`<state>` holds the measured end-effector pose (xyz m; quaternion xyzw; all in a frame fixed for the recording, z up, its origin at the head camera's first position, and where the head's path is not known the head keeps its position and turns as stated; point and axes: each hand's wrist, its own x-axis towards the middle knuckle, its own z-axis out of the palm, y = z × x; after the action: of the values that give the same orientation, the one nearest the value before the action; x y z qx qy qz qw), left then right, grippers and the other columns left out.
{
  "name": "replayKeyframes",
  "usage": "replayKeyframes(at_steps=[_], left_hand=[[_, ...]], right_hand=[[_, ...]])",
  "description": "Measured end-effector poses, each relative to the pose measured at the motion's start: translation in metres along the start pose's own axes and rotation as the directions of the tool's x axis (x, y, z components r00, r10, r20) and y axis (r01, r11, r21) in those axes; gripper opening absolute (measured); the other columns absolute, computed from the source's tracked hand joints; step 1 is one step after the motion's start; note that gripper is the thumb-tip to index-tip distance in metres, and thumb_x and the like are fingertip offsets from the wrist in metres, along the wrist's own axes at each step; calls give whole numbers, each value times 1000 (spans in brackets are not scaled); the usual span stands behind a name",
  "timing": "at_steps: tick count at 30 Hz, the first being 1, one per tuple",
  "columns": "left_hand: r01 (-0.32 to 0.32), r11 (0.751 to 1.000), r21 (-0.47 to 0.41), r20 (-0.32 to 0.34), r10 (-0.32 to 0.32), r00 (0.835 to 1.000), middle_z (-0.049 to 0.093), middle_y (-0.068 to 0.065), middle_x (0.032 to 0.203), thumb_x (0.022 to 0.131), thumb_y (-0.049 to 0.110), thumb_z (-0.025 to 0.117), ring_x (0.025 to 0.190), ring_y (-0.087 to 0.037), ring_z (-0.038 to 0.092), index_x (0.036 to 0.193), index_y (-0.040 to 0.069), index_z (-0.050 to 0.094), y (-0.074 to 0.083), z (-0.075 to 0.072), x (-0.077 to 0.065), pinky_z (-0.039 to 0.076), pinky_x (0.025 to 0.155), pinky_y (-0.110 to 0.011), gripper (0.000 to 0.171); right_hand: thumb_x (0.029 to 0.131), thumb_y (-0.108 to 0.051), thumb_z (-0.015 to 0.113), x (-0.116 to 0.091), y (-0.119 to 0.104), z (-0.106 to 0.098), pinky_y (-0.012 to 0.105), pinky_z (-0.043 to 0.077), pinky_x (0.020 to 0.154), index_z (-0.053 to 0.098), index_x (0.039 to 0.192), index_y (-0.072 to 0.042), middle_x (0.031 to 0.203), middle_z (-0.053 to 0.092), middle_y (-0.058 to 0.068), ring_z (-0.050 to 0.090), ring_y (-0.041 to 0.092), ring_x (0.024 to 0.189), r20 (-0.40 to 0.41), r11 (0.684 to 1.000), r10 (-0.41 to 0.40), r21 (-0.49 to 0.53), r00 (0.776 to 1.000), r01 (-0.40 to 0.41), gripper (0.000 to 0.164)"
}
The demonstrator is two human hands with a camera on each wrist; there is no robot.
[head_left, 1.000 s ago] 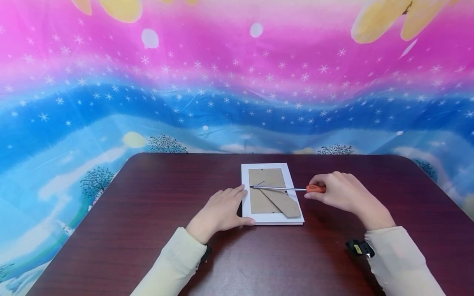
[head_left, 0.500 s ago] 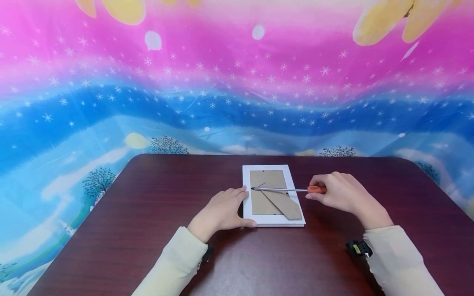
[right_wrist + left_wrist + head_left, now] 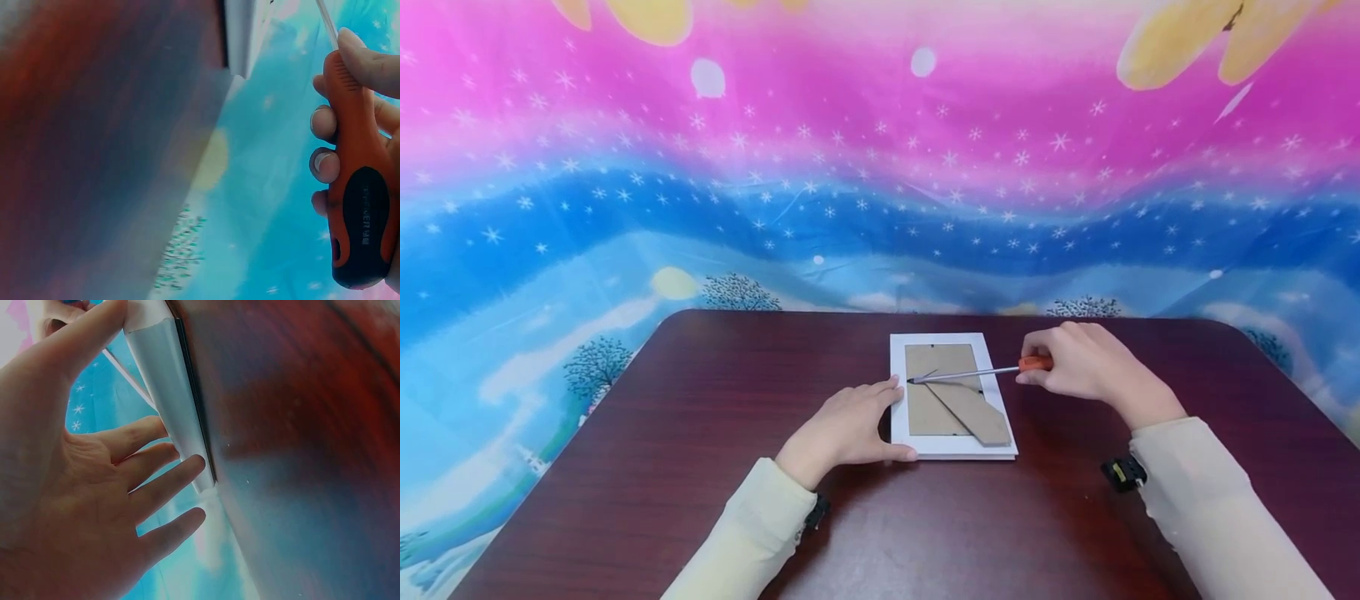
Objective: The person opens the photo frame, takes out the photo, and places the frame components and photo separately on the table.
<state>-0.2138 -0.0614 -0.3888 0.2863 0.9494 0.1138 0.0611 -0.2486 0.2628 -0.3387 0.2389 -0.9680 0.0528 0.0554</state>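
Note:
A white picture frame lies face down on the table, its brown backing board upward. The angled stand leg sits on that board. My left hand rests along the frame's left side, fingers fairly straight and spread, thumb at the near corner. In the left wrist view, fingertips touch the frame's white side wall. My right hand grips the orange-and-black handle of a screwdriver, fingers curled round it. Its shaft slants down leftward across the backing, the dark tip at the board's left edge.
The dark reddish-brown table has rounded far corners. Behind it hangs a pink and blue snowflake backdrop. Small black devices sit at both wrists, including one below the right cuff.
My right hand has risen, lifting the screwdriver's handle so the shaft now tilts more steeply. The tip remains at the backing's left edge. My left hand and the picture frame stay put.

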Motion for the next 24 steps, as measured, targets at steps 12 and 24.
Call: replayKeyframes(at_steps=[12,24], left_hand=[[2,1000,-16,1,-2,1000,38,-7,156,78,63,74,138,-29,42,147,9,48,0,0,2,35,110,-48,91],[-2,1000,-12,-10,1,1000,40,-7,155,78,64,74,137,-31,43,147,10,49,0,0,1,36,110,-48,91]], right_hand=[[79,-30,78,23,-31,-47,32,35,51,58,69,-22,56,44,-8,42,13,53,58,984,-70,-161,996,79,24],[74,-12,61,44,-77,-78,28,22,47,39,51,-19,51,22,-7,20,11,50,74,896,-229,-373,971,240,33]])
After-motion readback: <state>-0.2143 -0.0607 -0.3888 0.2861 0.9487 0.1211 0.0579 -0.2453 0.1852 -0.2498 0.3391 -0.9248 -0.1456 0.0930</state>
